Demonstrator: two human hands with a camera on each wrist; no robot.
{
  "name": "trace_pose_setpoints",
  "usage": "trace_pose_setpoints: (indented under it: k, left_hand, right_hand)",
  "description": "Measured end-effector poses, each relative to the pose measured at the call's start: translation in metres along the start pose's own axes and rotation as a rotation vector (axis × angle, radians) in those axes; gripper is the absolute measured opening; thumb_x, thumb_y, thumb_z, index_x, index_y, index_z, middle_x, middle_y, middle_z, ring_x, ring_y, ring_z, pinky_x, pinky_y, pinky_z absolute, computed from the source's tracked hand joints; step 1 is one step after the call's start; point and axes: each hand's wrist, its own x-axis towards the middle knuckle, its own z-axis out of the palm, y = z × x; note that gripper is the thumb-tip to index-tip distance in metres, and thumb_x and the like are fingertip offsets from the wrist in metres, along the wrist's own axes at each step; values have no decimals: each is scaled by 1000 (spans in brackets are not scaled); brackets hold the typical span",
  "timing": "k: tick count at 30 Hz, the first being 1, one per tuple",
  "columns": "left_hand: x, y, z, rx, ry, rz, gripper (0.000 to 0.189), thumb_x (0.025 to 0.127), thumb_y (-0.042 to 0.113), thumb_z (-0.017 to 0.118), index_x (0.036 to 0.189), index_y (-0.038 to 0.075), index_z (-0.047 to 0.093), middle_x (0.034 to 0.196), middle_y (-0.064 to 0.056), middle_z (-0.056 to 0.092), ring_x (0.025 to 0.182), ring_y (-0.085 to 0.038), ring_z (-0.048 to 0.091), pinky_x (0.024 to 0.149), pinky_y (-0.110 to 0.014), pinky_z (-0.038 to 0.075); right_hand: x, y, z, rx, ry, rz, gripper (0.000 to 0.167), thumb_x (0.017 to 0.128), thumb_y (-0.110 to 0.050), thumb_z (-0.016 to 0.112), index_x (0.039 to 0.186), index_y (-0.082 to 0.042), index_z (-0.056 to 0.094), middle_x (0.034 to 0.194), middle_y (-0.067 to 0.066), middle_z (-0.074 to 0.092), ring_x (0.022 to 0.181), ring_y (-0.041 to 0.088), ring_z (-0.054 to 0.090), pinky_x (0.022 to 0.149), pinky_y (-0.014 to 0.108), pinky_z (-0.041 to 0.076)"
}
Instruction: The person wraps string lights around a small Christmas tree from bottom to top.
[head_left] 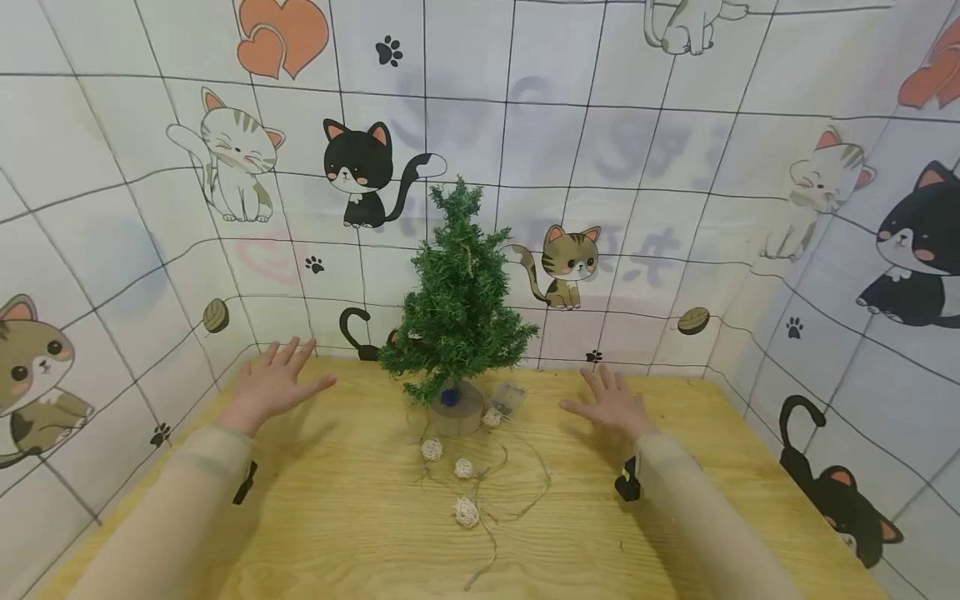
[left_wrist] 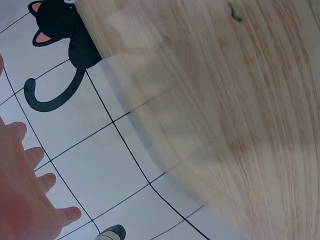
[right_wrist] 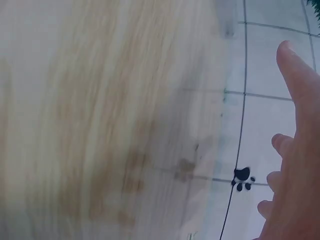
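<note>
A small artificial Christmas tree stands upright on a round wooden base near the back of the table. A dark blue ball shows at the foot of the tree. In front lies thin twine with pale woven balls along it. My left hand, fingers spread, is held out to the left of the tree, holding nothing. On the other side my right hand is likewise spread, its thumb toward the tree. Both wrist views show straight fingers with nothing in them.
A small clear flat piece lies right of the base. The wooden table meets a white cloth wall printed with cats and grid lines at the back and sides. A green scrap lies on the tabletop.
</note>
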Motion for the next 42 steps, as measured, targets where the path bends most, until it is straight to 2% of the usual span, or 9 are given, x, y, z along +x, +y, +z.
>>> trace_pose_setpoints:
  k: [5,10,14,18,22,25,30,35,42]
  left_hand:
    - [-3,3,6,-19,7,21,95,89,76,36,157,13,13,158,-24,9,140,-52,6,101,-75,2]
    - [-9,16,10,-48,17,46,94,89,75,38,157,16,11,159,-21,9,141,-50,7,101,-75,3]
    - [-16,34,13,-70,33,92,92,88,75,40,157,20,13,160,-17,10,142,-47,8,102,-74,7]
    - [-26,55,22,-83,47,159,91,88,74,42,157,20,18,160,-14,13,143,-44,10,103,-73,10]
    - [-39,79,30,-75,48,231,89,87,75,45,155,20,26,158,-12,22,142,-42,18,104,-71,15]
    - [-48,98,35,-76,41,285,86,86,74,46,153,23,31,156,-9,28,141,-40,23,104,-70,18]
    - [-51,137,34,-82,-42,347,79,90,71,43,152,23,36,156,-6,30,143,-35,21,107,-66,16]
    - [-54,171,34,-68,-146,401,76,91,69,42,152,25,35,156,-4,30,145,-33,18,109,-64,14]
    - [-65,183,47,-91,-306,497,78,89,68,50,152,26,34,156,-4,31,143,-34,24,108,-66,15]
  right_hand:
    - [-4,-12,12,3,7,-66,97,86,-76,42,156,-13,19,159,23,4,140,53,7,96,80,8]
    - [-23,-35,15,81,-35,-133,90,88,-68,49,156,-15,21,160,19,6,142,49,7,99,77,9]
    - [-40,-53,11,187,-103,-243,87,90,-59,56,156,-15,21,160,18,5,143,47,3,101,75,9]
    - [-52,-71,9,237,-184,-354,88,89,-56,61,157,-19,19,161,14,3,144,44,2,104,72,9]
    - [-61,-90,8,197,-231,-441,91,85,-56,66,156,-19,21,161,14,6,143,45,7,103,73,13]
    - [-69,-102,6,155,-276,-467,90,83,-54,70,154,-18,28,161,14,8,144,43,9,102,74,11]
    - [-74,-116,7,107,-338,-468,80,82,-55,70,148,-18,42,160,11,12,145,39,12,102,74,4]
    - [-78,-129,15,45,-394,-468,73,83,-56,68,143,-19,50,157,12,25,143,40,17,101,75,6]
    - [-88,-139,17,-4,-417,-447,62,83,-53,70,136,-23,57,151,9,39,142,41,20,101,76,7]
